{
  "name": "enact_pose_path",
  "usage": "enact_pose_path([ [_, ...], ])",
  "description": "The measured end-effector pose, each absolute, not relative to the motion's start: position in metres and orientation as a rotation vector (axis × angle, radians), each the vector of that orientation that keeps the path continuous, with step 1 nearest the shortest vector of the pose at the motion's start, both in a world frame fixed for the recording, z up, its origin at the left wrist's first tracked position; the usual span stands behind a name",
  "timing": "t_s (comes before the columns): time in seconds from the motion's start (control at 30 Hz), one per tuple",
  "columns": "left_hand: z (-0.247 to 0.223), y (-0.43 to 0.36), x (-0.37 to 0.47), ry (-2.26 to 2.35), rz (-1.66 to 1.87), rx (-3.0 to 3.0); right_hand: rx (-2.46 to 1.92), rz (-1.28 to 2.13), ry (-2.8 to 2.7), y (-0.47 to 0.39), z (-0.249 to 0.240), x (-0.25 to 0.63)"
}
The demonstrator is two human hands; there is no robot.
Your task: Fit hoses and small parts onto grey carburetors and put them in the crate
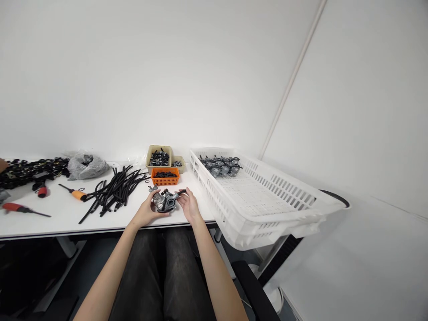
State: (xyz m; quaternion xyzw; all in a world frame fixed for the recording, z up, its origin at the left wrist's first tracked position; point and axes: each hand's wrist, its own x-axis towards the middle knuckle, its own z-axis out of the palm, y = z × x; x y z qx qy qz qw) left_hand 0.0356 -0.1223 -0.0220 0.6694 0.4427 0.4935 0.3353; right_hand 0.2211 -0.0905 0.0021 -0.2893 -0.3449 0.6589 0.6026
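Observation:
A metal carburetor [170, 203] with short black hoses is held just above the front of the white table. My left hand [147, 210] is wrapped around its left side, thumb underneath. On its right side, my right hand [190, 206] has its fingers closed at a black hose [181, 192] that sticks out from the body. Small metal pieces [153, 188] lie on the table just behind my left fingers. Directly beyond the carburetor stands an orange basket [166, 182] of short black rubber parts.
A white crate [230, 214] at the right holds several carburetors [220, 166]. Left lie black hoses [115, 191], an orange-handled screwdriver [78, 195], a red-handled one [15, 207] and a plastic bag [87, 167]. A beige bin [149, 154] of parts stands behind. Part of another person's hand [2, 165] shows far left.

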Motion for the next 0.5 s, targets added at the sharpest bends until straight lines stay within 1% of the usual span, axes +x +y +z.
enact_pose_path([
  [0.5, -0.0219, -0.1230, 0.0360, 1.167, 1.304, 1.750, -0.628, 1.560, -0.826, -0.0903, 0.0001, 0.2239],
])
